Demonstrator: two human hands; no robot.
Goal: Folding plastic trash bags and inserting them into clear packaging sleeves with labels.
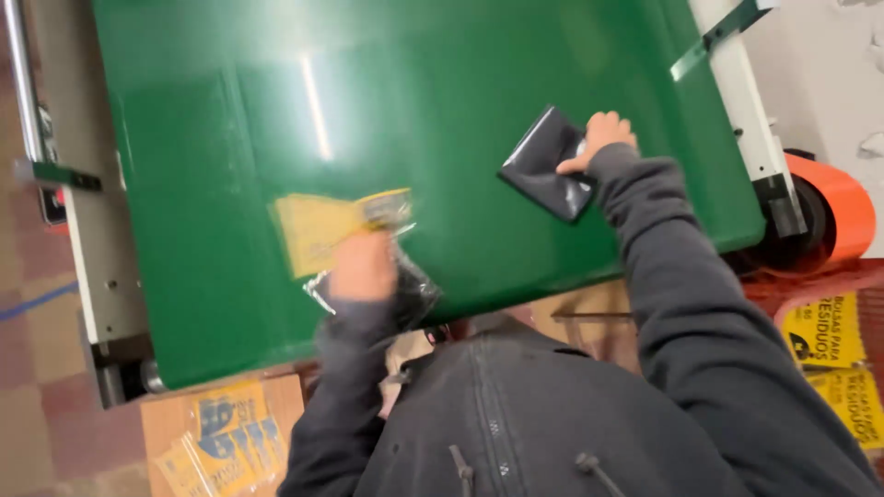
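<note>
On the green surface (230, 138), the left hand (361, 267) has its grip clamped on a clear packet with a yellow label (322, 230), while the right hand (603, 136) presses fingers flat on a black pouch (543, 166); yellow signs (833, 354) lie right.

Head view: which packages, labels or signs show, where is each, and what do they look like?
Clear bag with yellow card: on the green belt, under the left hand; blurred.
Black pouch: flat, glossy, on the belt, at the right hand.
Yellow-and-blue cards: fanned stack on a brown board, bottom left.
Yellow labels: rectangular, black print, right edge, below an orange roll.
</note>
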